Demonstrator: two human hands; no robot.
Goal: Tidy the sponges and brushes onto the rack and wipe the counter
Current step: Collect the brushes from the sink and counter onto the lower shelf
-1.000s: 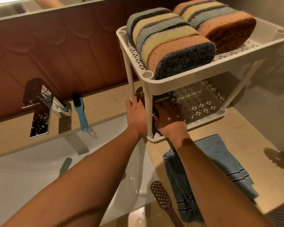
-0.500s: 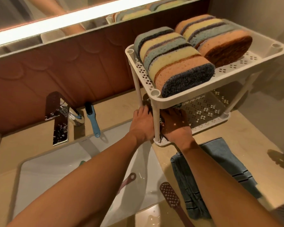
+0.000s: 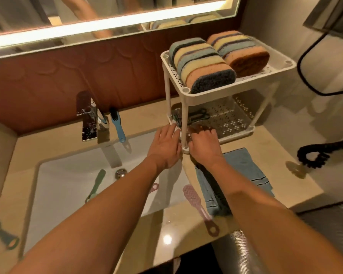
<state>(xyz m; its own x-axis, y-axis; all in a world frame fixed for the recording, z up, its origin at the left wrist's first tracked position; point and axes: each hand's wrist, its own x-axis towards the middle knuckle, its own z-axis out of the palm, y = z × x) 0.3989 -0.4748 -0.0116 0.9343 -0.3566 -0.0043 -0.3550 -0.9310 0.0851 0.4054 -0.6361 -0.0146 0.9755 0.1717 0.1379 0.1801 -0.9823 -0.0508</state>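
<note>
We're looking down at a bathroom vanity here: a backlit mirror (image 3: 107, 8) along the wall, a chrome faucet (image 3: 89, 117) over a white inset basin (image 3: 67, 175), a polished beige counter (image 3: 275, 155), and a coiled black cord (image 3: 321, 153) off to the side.

Your left forearm (image 3: 107, 204) hid most of the pink brush (image 3: 155, 187) in the sink (image 3: 67, 171); the left edge cut off the teal brush (image 3: 0, 232).

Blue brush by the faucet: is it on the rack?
No, the blue brush lies on the counter beside the faucet, off the rack.
</note>
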